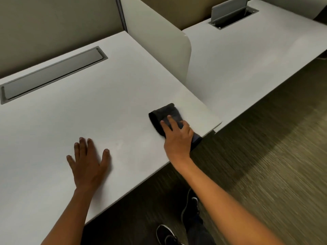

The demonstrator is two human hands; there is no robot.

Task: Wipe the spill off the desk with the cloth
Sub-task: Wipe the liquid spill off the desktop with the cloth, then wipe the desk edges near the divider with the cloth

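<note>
Two black sneakers with white trim [166, 234] are standing on the dark streaked carpet [265, 174] at the bottom of the view, below a dark trouser leg [198, 230], just in front of the near edge of the pale grey rectangular desk [115, 103].

The left hand [88, 167] is lying flat on the desk near its front edge, palm down, fingers straight and spread wide, holding nothing.

The right hand [178, 137] is reaching across to the desk's front right corner and is pressing down on the dark grey folded cloth [165, 114]. Its fingers [170, 120] are lying extended on top of the fabric, with the thumb side tucked toward the far edge of the cloth; whether the thumb is hooking under the fabric is not clear. The cloth is lying flat against the desktop, its far end rounded, its near end hanging slightly over the desk's front edge beneath the wrist.

No wet patch is showing clearly on the surface; only faint smudges are visible between the two hands.

A closed grey metal cable hatch [53, 75] is sitting flush in the desk's far left part. A white rounded divider panel [159, 46] is rising along the right side, and beyond it a neighbouring white desk [247, 59] is carrying an open cable hatch with its lid raised [230, 9].
</note>
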